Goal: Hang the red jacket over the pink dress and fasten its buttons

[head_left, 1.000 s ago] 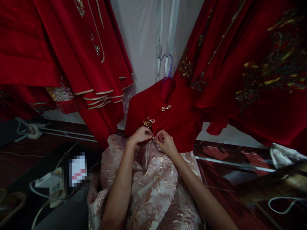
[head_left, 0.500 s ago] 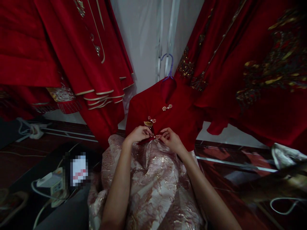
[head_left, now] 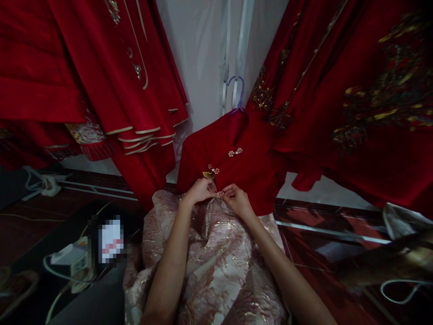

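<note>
A small red velvet jacket (head_left: 250,176) hangs on a blue hanger (head_left: 238,92) in front of me. It has pearl clasps, one upper (head_left: 234,152) and one middle (head_left: 213,170) with a gold fan charm (head_left: 207,174). My left hand (head_left: 199,190) and my right hand (head_left: 237,199) meet at the jacket's lower front edge, both pinched on a third pearl clasp (head_left: 221,193). A pink and gold brocade cloth (head_left: 216,266) lies under my forearms.
Red embroidered robes hang at left (head_left: 101,81) and right (head_left: 355,104). A white wall (head_left: 203,54) is behind. A power strip with white cables (head_left: 69,259) lies on the dark floor at lower left. A glossy red tiled floor (head_left: 321,234) is at right.
My hands shifted slightly at the clasp: the right hand moved a little left and down, closing onto the left hand's fingertips. The jacket hangs as before.
</note>
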Available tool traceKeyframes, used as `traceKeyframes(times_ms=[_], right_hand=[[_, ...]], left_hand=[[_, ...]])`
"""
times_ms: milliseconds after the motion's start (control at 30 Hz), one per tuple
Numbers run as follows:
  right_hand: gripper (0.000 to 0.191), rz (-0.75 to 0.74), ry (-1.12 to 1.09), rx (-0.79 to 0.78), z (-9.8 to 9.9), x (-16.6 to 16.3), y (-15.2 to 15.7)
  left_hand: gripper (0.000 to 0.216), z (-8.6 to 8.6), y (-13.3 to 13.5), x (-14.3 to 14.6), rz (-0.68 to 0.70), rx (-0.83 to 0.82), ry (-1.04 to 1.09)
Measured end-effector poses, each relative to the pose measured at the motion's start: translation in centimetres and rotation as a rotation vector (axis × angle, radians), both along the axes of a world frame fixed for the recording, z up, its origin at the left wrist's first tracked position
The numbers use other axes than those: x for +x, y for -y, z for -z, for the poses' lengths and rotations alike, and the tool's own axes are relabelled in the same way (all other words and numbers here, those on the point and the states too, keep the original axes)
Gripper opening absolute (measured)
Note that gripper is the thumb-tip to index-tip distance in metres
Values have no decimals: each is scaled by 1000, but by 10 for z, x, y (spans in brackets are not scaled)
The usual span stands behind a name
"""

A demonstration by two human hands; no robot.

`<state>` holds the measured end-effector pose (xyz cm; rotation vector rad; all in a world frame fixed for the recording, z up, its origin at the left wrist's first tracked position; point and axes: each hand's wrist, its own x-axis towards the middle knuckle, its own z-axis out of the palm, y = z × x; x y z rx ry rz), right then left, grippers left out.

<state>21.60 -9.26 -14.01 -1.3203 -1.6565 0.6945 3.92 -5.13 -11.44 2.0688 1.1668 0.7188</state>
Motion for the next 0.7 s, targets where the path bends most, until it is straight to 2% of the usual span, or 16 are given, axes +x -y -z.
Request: traceKeyframes(times_ms=[133, 233, 300, 367, 500, 600, 700], right_hand=[[15, -5, -34, 3, 2, -1, -3], [18, -40, -76, -18, -2, 5, -4], [22, -132, -124, -94, -11, 15, -3], [27, -292, -163, -216, -23, 29, 1], [29, -588, -151, -394, -45, 55, 10], [29, -641, -152, -421, -51, 62, 13], [29, -630, -142, -413, -51, 58, 13]], left_hand=[[28, -3, 2, 1, 3, 20, 39], [30, -3, 2, 0, -5, -29, 125], [37, -3, 1, 1, -55, -74, 274], [44, -4, 0, 3, -100, -158, 488], [29, -6, -4, 14, -162, -403, 939], [24, -5, -5, 22, -210, -500, 1132], [24, -4, -5, 25, -204, -542, 1187]])
